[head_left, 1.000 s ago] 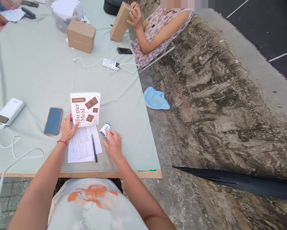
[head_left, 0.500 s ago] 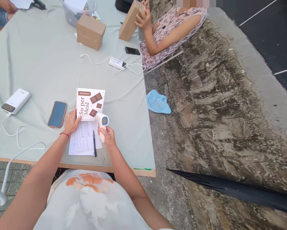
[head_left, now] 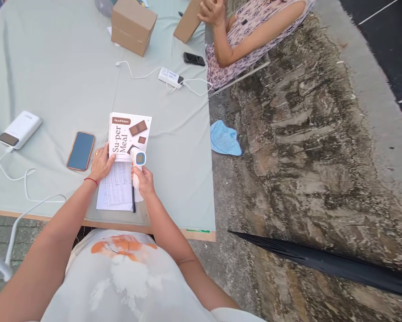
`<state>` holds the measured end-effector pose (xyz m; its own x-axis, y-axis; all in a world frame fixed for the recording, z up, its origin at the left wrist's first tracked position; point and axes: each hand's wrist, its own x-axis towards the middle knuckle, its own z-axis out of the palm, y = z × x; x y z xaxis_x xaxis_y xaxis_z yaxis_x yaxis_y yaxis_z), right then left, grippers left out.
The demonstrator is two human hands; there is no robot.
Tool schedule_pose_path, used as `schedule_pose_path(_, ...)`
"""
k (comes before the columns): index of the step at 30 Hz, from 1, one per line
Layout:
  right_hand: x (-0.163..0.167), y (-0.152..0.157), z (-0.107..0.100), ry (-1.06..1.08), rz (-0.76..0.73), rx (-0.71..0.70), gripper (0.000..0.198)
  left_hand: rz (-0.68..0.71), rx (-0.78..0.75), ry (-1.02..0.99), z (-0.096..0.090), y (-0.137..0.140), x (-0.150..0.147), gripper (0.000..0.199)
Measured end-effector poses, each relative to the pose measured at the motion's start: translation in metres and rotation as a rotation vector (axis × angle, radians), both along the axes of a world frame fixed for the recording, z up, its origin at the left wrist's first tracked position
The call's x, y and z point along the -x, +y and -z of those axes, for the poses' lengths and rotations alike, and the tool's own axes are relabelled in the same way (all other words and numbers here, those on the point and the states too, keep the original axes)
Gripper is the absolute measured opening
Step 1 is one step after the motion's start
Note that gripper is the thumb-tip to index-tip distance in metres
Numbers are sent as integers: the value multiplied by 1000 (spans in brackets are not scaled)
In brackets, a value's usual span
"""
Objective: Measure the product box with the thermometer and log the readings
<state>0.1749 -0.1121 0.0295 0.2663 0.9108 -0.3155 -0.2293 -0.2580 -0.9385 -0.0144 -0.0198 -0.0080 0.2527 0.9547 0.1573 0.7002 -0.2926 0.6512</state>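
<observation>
My left hand grips the lower left edge of a white box printed "NutriMotion Su-per Meal", its thumb on the front face. In my right hand is a white infrared thermometer, fingers wrapped round its handle. The thermometer's small screen faces me, and its head overlaps the box's lower right corner. Beneath my hands lies a handwritten sheet on white paper. A black pen rests along the sheet's right side, partly hidden by the right hand. Left of the box is a phone with an orange edge.
A white power bank with a cable lies at left. Farther back are a cardboard box, a second power bank and a black device. Another person's hand holds a carton. A blue cloth hangs beyond the table's right edge.
The thermometer in my right hand has shifted slightly left across the box's lower part. My left hand keeps its grip. The whole view has tilted a little downward.
</observation>
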Motion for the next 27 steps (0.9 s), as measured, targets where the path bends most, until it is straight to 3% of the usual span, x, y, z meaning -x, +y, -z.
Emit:
schedule_pose_path(6,0,1,-8,36,-23,31,52,8,14,16,-3,-1,-1,121)
schedule_pose_path(10,3,0,-16,88,-13,39,52,29,10,1,-5,-1,0,113)
schedule_pose_path(22,6,-36,-73,28,-52,23,47,24,-19,-37,-5,0,-1,104)
schedule_pose_path(27,2,-49,-84,-20,-81,2,45,14,-22,-50,-7,0,-2,109)
